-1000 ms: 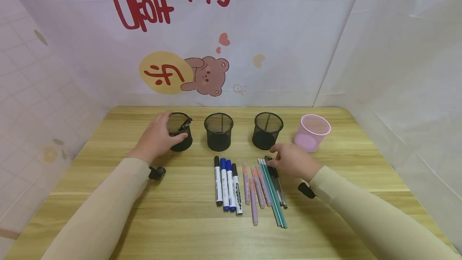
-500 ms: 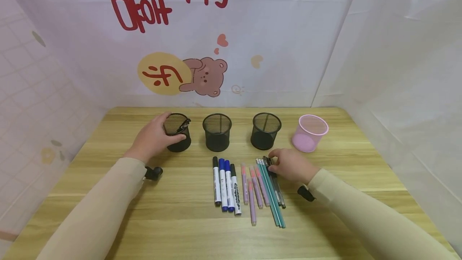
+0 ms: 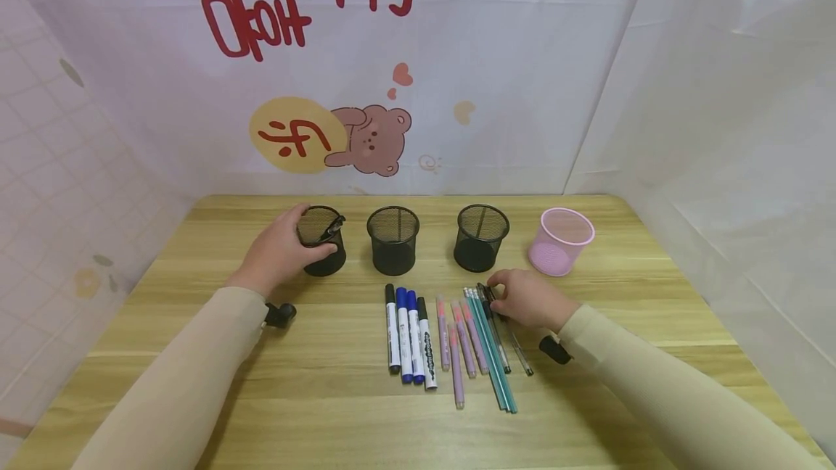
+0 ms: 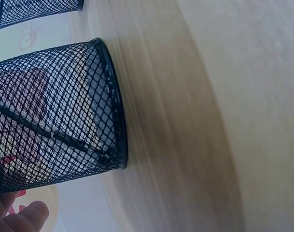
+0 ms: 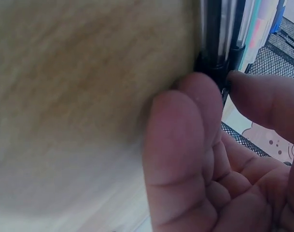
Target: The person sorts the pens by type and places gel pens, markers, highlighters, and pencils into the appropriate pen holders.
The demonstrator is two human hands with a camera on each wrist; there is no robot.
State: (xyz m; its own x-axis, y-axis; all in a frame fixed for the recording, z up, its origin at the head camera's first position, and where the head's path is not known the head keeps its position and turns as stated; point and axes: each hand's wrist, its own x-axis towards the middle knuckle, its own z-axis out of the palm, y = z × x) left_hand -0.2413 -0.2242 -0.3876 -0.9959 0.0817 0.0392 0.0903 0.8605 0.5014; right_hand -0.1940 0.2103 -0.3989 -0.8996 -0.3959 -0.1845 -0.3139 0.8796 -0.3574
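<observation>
Left hand [image 3: 279, 252], centre left of frame, is being wrapped round leftmost black mesh cup [image 3: 323, 239]; cup judged light, stiff, best steadied by wall. Right hand [image 3: 532, 299], centre right, is pinching capped end of black pen [image 3: 491, 310] lying on table [image 3: 588, 397]; pen judged light, rigid, slippery.

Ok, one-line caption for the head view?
Left hand holds a black mesh cup; right hand pinches a black pen on the table.
</observation>
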